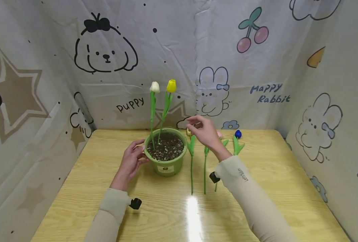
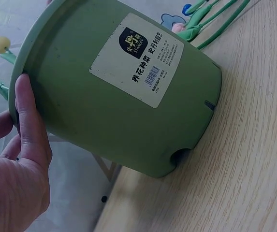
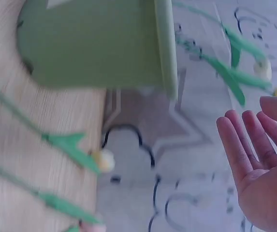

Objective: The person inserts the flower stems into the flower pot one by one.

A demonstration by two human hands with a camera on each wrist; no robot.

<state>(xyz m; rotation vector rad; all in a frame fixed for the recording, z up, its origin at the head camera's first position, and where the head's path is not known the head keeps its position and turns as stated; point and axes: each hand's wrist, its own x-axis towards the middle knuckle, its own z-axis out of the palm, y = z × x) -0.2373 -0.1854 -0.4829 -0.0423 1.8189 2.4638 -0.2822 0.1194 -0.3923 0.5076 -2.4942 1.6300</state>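
Observation:
A green flowerpot [image 1: 167, 168] filled with dark soil stands on the table. Two artificial tulips rise from its left part, a white tulip [image 1: 154, 88] and a yellow tulip [image 1: 171, 86]. My left hand [image 1: 131, 158] holds the pot's left side at the rim; in the left wrist view, a finger [image 2: 31, 121] lies against the outer wall. Right of the pot, my right hand [image 1: 205, 131] hangs in the air above the tulips on the table, its fingers loosely bent and nothing in them. Partly beneath it lies a pale yellow tulip [image 1: 191, 148].
More tulips lie in a row on the wooden table [image 1: 154, 215], including a pink tulip [image 1: 219, 134] and a blue tulip [image 1: 237, 134]; the right arm covers parts of them. A printed cloth [image 1: 173, 40] hangs behind and along both sides.

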